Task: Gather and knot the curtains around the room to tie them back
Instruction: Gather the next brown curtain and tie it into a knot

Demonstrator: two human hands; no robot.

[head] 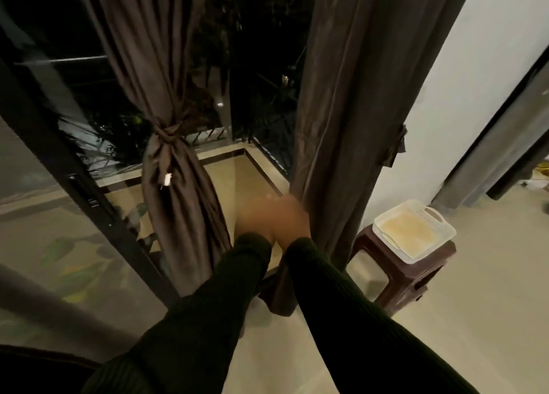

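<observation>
Two dark brown curtains hang in front of a glass door. The left curtain (175,168) is gathered and tied in a knot (167,134) at mid height. The right curtain (350,126) hangs loose and straight to the floor. Both my arms, in dark ribbed sleeves, reach forward side by side. My left hand (255,218) and my right hand (292,215) are blurred by motion, close together at the left edge of the right curtain. The blur hides their fingers, and whether either hand holds the cloth is unclear.
A brown plastic stool (407,278) stands right of the loose curtain, with a white basket tray (386,233) on it. A white wall (475,82) rises behind. The black door frame (98,197) runs diagonally at left. Beige floor tiles lie below.
</observation>
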